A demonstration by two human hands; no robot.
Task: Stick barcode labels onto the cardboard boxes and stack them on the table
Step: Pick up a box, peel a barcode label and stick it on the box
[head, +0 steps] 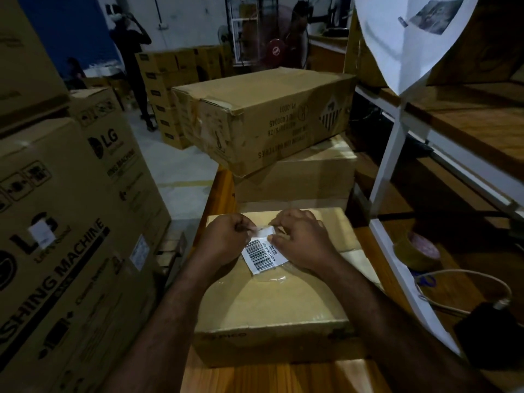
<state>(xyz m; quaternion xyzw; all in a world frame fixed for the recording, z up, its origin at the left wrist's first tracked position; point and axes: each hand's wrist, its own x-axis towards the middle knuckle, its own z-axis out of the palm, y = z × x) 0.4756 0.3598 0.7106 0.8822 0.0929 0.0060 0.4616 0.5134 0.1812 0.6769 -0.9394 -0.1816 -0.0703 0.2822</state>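
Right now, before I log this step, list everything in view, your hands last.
table: one, wooden, directly ahead
near box: one, brown cardboard, on the table
barcode label: one, white with black bars, over the near box's top
stacked boxes: at least two, brown, behind the near box
LG cartons: several, brown, left
tape roll: one, brown, right shelf
paper sheet: one, white, hanging top right
left hand: one, fingers pinch the label's far end
right hand: one, fingers pinch the same end

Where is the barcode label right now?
In the head view the barcode label is at centre frame, over the top of the nearest cardboard box, with the left hand and right hand pinching its far end.
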